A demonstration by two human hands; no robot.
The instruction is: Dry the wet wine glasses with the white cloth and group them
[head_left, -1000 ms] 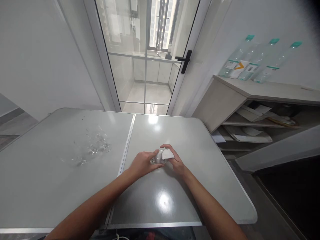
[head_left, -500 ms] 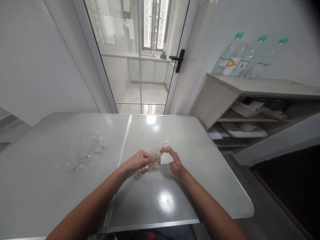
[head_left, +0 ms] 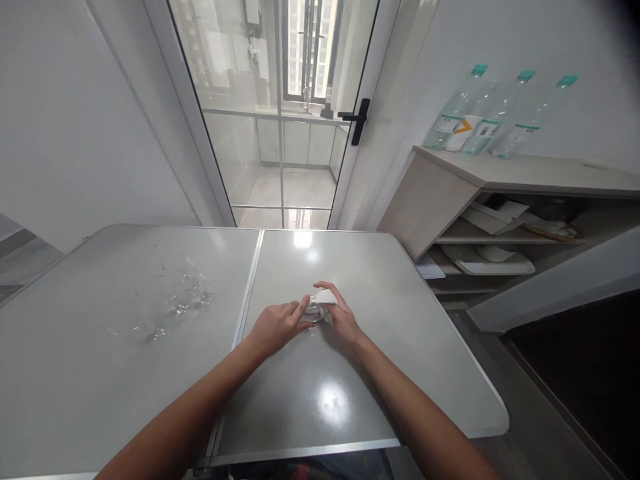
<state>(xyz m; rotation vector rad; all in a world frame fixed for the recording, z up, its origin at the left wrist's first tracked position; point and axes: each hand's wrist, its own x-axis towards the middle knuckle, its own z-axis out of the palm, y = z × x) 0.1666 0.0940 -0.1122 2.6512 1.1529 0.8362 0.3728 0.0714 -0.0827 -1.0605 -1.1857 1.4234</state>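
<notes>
Left hand [head_left: 274, 328]: fingers curled round a clear glass [head_left: 312, 314]. Right hand [head_left: 345, 321]: half-curled, forefinger extended, gripping a white cloth [head_left: 327, 297] against that glass. Glass location: between both hands, over the right half of the table [head_left: 395, 373]. Handling, in my judgement: light, steady left grip; soft, even cloth pressure; no wrenching. Left, slightly farther: clear glassware [head_left: 186, 305], grouped. Far right: capped bottles [head_left: 500, 110] on a cabinet [head_left: 435, 200]; white labels [head_left: 464, 133], one orange-marked, lettering illegible.
</notes>
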